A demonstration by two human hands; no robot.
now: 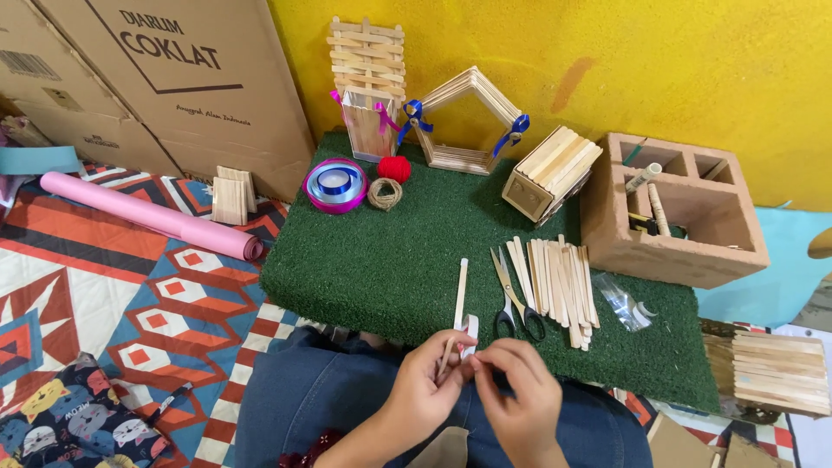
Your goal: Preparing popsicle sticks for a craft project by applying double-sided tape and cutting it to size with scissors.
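Note:
My left hand (423,388) pinches a wooden craft stick (447,353) near its lower end, over my lap. My right hand (520,397) meets it from the right, fingertips at a small white tube (471,331) that looks like glue; which hand grips it I cannot tell. Just beyond, a single craft stick (461,293) lies on the green turf mat (390,260). Scissors (513,299) and a loose pile of craft sticks (559,282) lie to the right of it.
At the mat's back stand a stick basket (368,126), a pentagon stick frame with blue bows (472,117), a stick box (550,172), ribbon rolls (335,185), red yarn (394,168) and twine (385,193). A hollow brick (672,208) holds tools. A pink paper roll (152,214) lies left.

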